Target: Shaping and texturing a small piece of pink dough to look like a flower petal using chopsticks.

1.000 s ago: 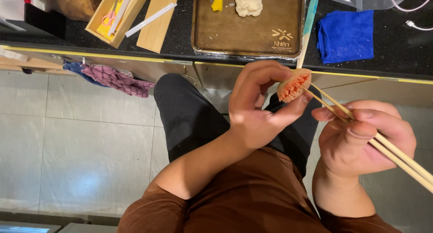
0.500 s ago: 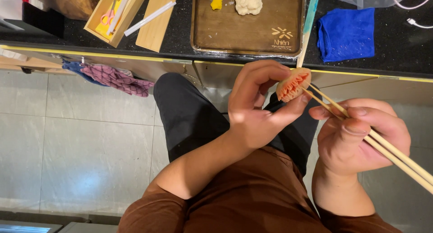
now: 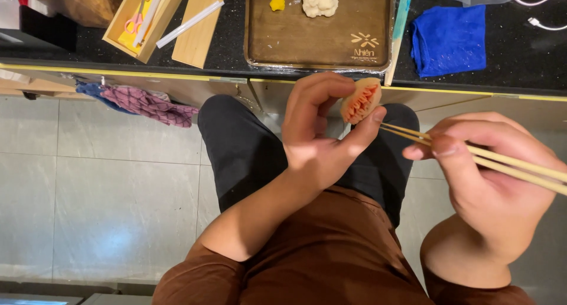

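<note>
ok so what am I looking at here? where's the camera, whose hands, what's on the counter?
There is no machine: a person works with two bare hands, and the one camera sits on their head, looking down past their lap to a dark counter.

The left hand pinches a small orange dough piece between thumb and fingers; its face is cut into ridges. The right hand grips a pair of chopsticks whose tips reach the piece.

On the counter lies a wooden tray with a white dough lump and a small yellow bit. Beside it are a teal-tipped stick, a blue cloth, and to the left a wooden box of tools.
</note>
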